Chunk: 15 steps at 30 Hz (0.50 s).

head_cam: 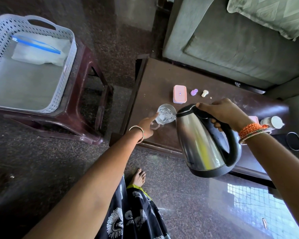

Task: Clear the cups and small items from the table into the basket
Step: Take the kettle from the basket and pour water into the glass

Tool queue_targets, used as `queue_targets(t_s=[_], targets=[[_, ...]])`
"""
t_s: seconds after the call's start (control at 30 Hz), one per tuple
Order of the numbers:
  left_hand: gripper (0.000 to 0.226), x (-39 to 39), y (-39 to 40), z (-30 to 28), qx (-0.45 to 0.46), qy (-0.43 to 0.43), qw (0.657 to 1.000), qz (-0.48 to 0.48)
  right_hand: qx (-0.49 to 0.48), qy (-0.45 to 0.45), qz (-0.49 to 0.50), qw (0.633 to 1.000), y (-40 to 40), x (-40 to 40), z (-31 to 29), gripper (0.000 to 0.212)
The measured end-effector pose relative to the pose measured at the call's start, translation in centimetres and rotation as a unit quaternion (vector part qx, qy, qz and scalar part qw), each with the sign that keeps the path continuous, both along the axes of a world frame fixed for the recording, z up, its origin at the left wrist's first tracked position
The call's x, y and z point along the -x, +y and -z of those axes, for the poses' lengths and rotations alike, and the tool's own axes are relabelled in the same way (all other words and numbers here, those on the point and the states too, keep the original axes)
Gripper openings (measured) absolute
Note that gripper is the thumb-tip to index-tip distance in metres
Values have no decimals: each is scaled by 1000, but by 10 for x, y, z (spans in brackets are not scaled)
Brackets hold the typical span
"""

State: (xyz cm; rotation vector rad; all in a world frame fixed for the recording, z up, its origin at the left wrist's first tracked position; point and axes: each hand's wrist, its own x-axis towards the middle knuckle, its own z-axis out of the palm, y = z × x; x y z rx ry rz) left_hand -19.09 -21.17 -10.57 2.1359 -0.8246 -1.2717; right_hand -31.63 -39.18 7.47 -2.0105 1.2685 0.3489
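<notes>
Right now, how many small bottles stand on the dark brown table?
3: small purple bottle and small cream bottle beside the pink box; white bottle behind the right wrist. Others may be hidden.

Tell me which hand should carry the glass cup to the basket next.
Left, probably. The left hand already touches the glass cup and is nearer the basket on the stool. The right hand is occupied, gripping the kettle by its handle.

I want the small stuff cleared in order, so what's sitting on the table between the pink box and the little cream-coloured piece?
In the head view, one small purple piece stands between the pink box and the cream piece.
</notes>
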Motion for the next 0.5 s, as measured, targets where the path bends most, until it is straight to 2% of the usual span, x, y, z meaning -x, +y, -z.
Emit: queue_targets(t_s=[0.5], targets=[[91, -2, 0, 7, -8, -13, 1000, 13, 10, -14, 4, 1000, 2, 5, 2, 45]])
